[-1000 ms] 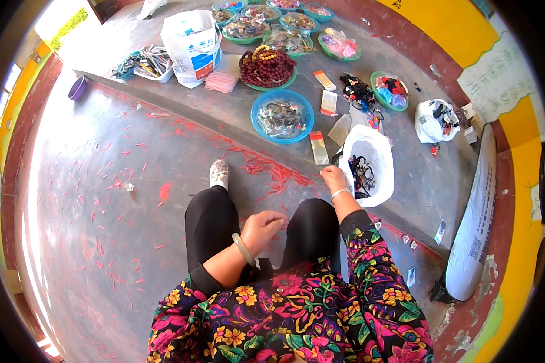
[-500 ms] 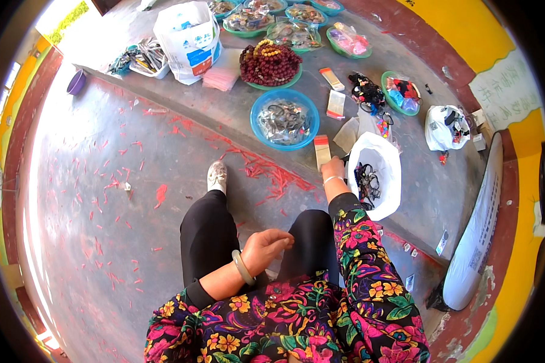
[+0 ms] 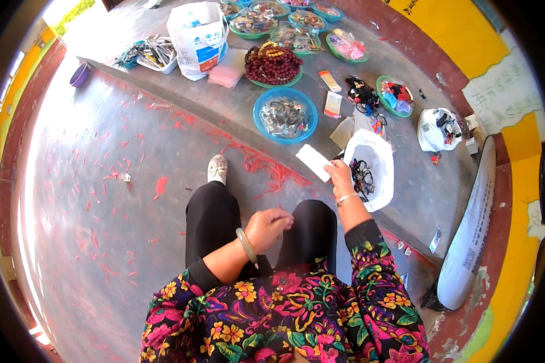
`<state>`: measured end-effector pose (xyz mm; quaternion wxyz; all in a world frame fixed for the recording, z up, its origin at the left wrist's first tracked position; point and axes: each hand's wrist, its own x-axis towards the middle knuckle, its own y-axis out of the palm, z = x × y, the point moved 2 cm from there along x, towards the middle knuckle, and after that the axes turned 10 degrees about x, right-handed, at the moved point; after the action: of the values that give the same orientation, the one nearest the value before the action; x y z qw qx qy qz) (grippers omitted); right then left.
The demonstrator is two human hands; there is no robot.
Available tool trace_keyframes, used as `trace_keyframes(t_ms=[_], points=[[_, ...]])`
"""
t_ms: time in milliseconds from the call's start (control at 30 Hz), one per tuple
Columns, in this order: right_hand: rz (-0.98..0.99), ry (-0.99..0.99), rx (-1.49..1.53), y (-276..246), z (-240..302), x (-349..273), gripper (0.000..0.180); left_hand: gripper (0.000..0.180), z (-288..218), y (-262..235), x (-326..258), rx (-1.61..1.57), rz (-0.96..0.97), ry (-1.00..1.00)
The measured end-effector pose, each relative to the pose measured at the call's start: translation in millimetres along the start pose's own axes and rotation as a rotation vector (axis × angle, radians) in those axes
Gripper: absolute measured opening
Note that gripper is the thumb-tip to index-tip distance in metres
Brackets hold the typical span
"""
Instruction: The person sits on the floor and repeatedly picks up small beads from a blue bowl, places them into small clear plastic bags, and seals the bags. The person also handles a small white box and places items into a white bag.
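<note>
My right hand (image 3: pixel 339 176) is closed on one end of a flat white card (image 3: pixel 313 162), holding it above the floor. Just right of that hand stands a white plastic container (image 3: pixel 378 169) with black cord-like loops (image 3: pixel 362 179) inside. My left hand (image 3: pixel 269 228) rests over my lap with the fingers curled together; whatever it may hold is hidden. Beyond the card sits a blue basin (image 3: pixel 285 116) of clear packets with dark items. Two more cards with red ends, one card (image 3: pixel 332 104) nearer and another card (image 3: pixel 329 81) farther, lie on the raised floor.
A green basin (image 3: pixel 275 78) holds dark red bead strings. A white bag (image 3: pixel 198 41) and pink sheets (image 3: pixel 227 69) stand left of it. Several filled basins line the back. Red scraps (image 3: pixel 272 172) litter the step. A second white bag (image 3: pixel 439 129) is at right, near a long grey-white roll (image 3: pixel 469 236).
My right hand has lifted the red-ended card from the floor and drawn it nearer; its white side now shows. My left hand has stayed over my lap.
</note>
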<state>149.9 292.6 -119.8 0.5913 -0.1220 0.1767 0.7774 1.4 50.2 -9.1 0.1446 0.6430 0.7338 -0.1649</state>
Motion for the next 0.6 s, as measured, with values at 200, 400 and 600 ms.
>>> trace_keyframes(t_ms=[200, 400, 600], points=[[0.319, 0.051, 0.026, 6.7, 51.5, -102.9, 0.019, 0.036, 3.4, -7.7, -4.5, 0.107, -0.421, 0.247], [0.744, 0.025, -0.32, 27.9, 82.6, -176.0, 0.016, 0.041, -5.6, -6.9, -16.7, 0.538, -0.362, 0.643], [0.747, -0.05, -0.184, 45.8, 89.4, -201.1, 0.024, 0.029, 12.7, 11.1, -22.0, 0.088, 0.283, 0.18]])
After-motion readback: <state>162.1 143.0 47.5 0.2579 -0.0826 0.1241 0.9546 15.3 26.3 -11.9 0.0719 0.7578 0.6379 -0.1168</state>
